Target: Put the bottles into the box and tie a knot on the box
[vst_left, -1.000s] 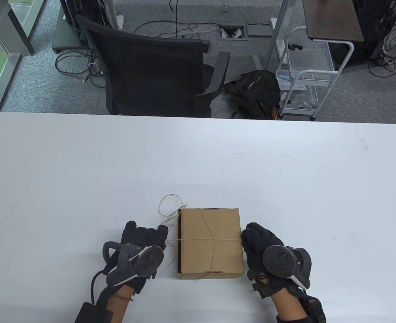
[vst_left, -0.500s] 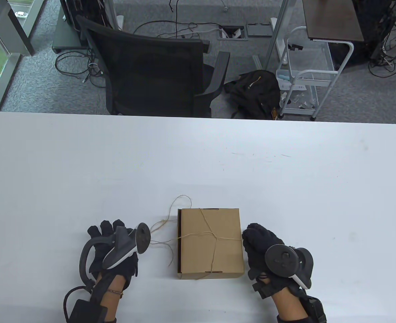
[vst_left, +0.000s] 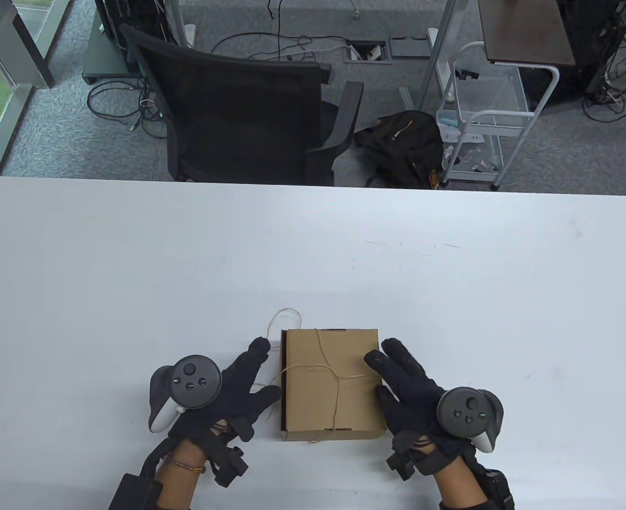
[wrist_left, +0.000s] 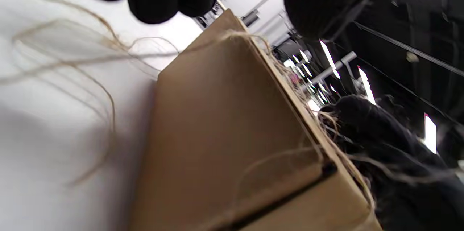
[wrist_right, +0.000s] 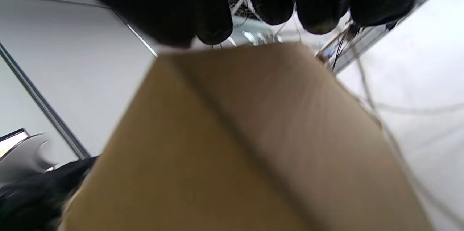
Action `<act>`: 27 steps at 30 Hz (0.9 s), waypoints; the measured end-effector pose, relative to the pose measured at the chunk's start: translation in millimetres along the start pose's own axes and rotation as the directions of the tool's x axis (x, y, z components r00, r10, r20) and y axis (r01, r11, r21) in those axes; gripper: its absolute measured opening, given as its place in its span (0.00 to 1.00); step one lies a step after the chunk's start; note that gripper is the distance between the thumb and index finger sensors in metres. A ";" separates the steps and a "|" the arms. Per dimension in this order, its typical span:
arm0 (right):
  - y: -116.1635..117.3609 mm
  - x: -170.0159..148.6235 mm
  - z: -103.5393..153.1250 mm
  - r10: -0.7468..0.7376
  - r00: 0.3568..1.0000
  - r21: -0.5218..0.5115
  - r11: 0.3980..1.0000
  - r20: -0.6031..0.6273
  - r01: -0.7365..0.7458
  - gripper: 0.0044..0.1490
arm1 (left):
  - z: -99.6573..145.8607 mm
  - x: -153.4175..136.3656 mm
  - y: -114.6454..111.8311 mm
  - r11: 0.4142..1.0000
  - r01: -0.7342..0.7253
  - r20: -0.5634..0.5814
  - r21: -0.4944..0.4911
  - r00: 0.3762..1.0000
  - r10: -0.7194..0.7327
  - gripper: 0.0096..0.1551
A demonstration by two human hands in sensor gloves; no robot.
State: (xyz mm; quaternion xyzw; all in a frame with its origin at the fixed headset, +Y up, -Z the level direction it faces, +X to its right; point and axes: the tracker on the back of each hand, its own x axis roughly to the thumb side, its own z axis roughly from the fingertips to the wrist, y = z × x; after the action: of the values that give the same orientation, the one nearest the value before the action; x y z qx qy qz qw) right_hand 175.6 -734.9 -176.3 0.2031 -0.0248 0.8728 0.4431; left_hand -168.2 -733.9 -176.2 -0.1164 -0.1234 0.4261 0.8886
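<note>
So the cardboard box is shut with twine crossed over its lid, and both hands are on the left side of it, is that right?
Not quite. The cardboard box is shut with twine crossed over its lid, but the hands flank it: the left hand on its left, the right hand on its right, fingers reaching over the lid's edge. The table view shows this.

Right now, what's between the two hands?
In the table view, the cardboard box wrapped in twine sits between the left hand and right hand.
</note>
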 end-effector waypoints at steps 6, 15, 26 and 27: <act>19.7 5.0 -3.1 -0.013 0.999 -0.024 1.000 0.039 0.014 0.22 | -2.1 10.5 -20.9 0.993 0.087 -0.035 0.077 0.996 -0.085 0.56; 23.7 1.3 -4.1 -0.335 0.942 0.160 0.930 0.010 0.330 0.23 | -1.0 12.6 -20.3 0.974 0.012 0.032 0.225 0.999 -0.020 0.46; 11.8 -16.0 0.5 -0.410 0.906 -0.050 0.912 -0.104 0.407 0.23 | 1.8 33.9 -18.3 0.913 0.273 0.044 0.302 0.953 -0.300 0.32; 10.5 -16.3 0.3 -0.425 0.900 -0.071 0.905 -0.101 0.419 0.23 | 2.1 34.7 -18.0 0.905 0.308 0.084 0.295 0.935 -0.345 0.32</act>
State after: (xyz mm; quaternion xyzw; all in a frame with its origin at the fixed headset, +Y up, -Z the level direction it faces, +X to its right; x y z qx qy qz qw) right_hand 176.0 -753.8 -180.7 0.1428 0.0245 0.7655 0.6269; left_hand -134.7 -717.3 -164.5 0.0604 -0.1399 0.2909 0.9445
